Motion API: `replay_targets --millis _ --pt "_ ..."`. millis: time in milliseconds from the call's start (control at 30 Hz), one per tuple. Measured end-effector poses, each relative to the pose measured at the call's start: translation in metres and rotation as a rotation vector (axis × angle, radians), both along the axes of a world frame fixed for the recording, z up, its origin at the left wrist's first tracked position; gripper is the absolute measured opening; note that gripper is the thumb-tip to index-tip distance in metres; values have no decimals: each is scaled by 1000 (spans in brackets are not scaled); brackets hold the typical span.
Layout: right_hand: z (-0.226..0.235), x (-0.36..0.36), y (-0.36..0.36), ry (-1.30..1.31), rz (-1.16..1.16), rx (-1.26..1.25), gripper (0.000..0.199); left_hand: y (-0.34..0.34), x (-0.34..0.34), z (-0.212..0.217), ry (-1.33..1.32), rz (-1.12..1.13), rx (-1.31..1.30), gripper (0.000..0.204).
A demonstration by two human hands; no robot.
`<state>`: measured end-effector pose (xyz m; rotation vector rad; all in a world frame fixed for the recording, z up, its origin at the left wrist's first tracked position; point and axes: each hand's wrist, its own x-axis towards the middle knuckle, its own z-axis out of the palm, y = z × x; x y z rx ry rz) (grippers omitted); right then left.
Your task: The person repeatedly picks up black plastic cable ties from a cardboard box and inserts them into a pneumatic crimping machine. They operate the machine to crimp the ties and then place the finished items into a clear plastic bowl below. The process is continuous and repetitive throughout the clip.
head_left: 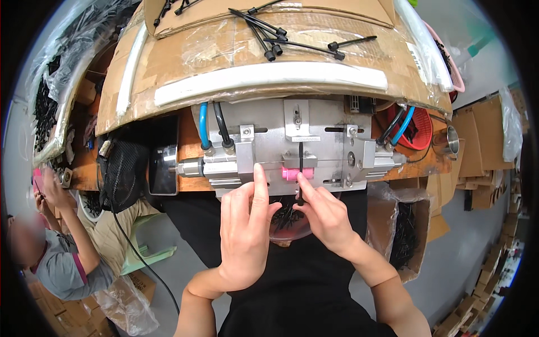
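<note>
Two hands are up at the metal fixture [292, 146] in the head view, and I read them like this. My left hand [244, 230] sits at about 6 o'clock from the fixture, fingers pressed together and stretched out, with the index fingertip touching the lower edge of the fixture's horizontal slot, just left of the pink block [290, 173]. My right hand [325, 216] is at roughly 5 o'clock from the fixture, pinching a thin black cable tie [300, 168] between thumb and forefinger; the tie stands upright, running through the fixture's middle and past the pink block. Above the fixture, at 12 o'clock, a taped cardboard hood [236, 53] carries several loose black ties [292, 39] on its top. Blue and black air hoses [213, 126] plug into the fixture at its 10 o'clock corner. Another person in a grey shirt [62, 264] sits at 8 o'clock, well apart from my hands.
</note>
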<state>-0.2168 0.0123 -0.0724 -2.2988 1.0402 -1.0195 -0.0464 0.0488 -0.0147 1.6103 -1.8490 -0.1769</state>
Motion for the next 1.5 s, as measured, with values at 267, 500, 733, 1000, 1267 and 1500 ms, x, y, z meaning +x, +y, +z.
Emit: replay_targets --millis 267,500,733,1000,1267,1500 --pt "63 -20 -22 92 76 -84 55 -73 19 43 -49 -98 -195 52" --pt "143 -36 -179 200 -210 -522 15 -218 -4 64 -141 -470 -200 16" --pt "136 -29 -220 534 47 -394 11 -193 -19 51 -139 -375 -333 32" --pt "131 -54 -209 470 147 -407 13 -93 8 70 122 -164 -366 21" --pt "148 -51 -150 -547 -53 87 29 4 -27 -29 -20 -216 -24 63" --pt "139 -84 -114 -762 -10 61 27 -5 -32 -43 -164 -198 62 69"
